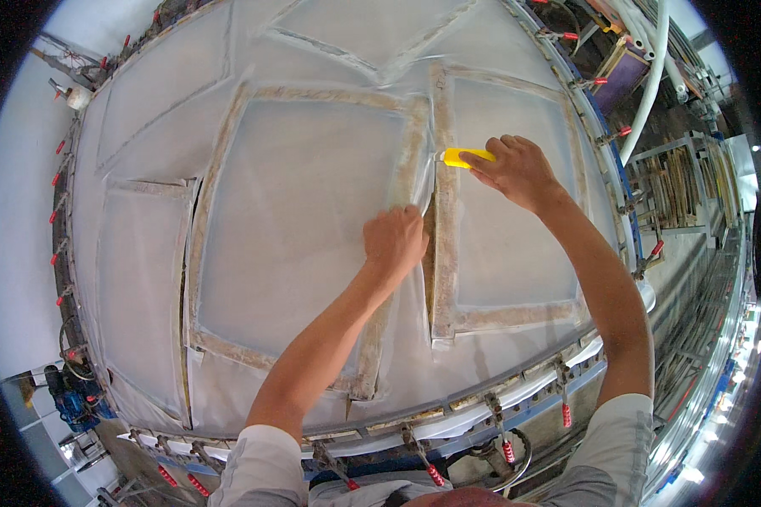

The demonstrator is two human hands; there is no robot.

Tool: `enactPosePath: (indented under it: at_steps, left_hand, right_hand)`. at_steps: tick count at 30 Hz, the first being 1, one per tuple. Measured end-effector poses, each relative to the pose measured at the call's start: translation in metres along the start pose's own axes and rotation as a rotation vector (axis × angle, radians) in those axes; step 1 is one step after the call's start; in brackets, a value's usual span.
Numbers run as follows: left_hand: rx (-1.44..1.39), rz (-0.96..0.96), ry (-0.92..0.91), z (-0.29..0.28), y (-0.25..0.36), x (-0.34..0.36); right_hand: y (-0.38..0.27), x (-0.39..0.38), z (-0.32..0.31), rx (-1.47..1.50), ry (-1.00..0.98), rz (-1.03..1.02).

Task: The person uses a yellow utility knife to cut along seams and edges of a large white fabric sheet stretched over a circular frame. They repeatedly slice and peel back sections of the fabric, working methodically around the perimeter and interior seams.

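Left to right, all relative to the middle frame [325, 95].

Far left of it: clamps with red handles [54, 216], lined up along the edge. Blue machine [72, 401] also far left of it, toward the person's side. Left frame [148, 188] sits just beside it, dark gap between the two.

White sheet [304, 194] lies over the middle frame and its neighbours; wood shows through as brownish bars, some wrinkles around them.

Left hand [396, 243] is over the middle frame's right bar: closed, fingers curled, pinching the sheet's edge. Slit [430, 270] runs along the right of the middle frame, dark, open toward the person.

Yellow knife [468, 158] is right of the middle frame's upper right part, tip pointing left at the sheet, over the left bar of the right frame [446, 253]. Right hand [520, 173] is further right of the middle frame, wrapped around the knife's handle.

Far right of the middle frame: pale hose [653, 84], then a rack of boards [672, 186].
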State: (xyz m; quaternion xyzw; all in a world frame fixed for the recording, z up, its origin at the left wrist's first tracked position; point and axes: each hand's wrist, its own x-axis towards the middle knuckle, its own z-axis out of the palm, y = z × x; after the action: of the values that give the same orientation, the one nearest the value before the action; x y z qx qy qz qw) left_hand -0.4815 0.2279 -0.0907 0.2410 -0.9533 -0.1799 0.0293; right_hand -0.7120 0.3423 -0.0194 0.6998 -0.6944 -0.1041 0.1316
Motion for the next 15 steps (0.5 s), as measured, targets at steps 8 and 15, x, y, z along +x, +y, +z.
enactPosePath:
  at_steps: [8,15]
  left_hand:
    - [0.058,0.105,0.045,0.001,-0.016,0.081]
    - [-0.124,0.103,0.14,0.002,-0.023,0.077]
  right_hand:
    - [-0.026,-0.006,-0.02,0.008,-0.018,0.029]
    - [-0.017,-0.005,-0.009,-0.092,0.028,0.016]
